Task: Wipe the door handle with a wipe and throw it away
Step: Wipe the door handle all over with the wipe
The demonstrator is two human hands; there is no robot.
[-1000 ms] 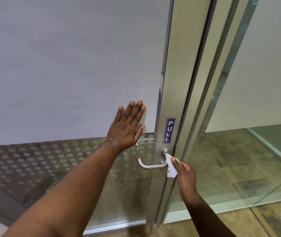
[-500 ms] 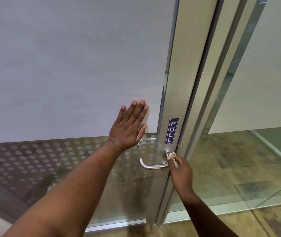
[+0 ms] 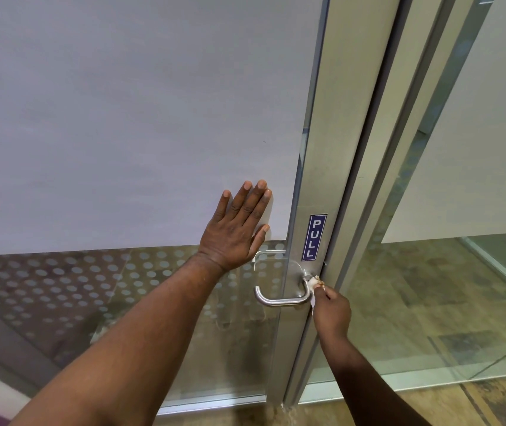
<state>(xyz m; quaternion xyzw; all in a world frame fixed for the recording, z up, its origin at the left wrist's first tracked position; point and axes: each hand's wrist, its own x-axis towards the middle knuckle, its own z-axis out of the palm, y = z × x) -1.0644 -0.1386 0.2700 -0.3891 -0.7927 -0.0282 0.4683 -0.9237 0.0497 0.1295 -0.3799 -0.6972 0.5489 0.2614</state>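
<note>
A silver lever door handle (image 3: 279,300) sticks out from the metal door frame below a blue PULL sign (image 3: 314,237). My right hand (image 3: 331,312) pinches a small white wipe (image 3: 312,284) and presses it against the handle's base by the frame. Most of the wipe is bunched under my fingertips. My left hand (image 3: 236,229) lies flat with fingers spread on the frosted glass door panel, just above and left of the handle.
The frosted glass door (image 3: 122,133) fills the left, with a dotted clear strip below. The aluminium frame (image 3: 338,149) runs down the middle. To the right stands another glass panel (image 3: 460,272), with patterned floor behind it. No bin is in view.
My right hand moved the wipe up from hanging beside the handle to its base and bunched it there. My left hand has stayed flat on the glass.
</note>
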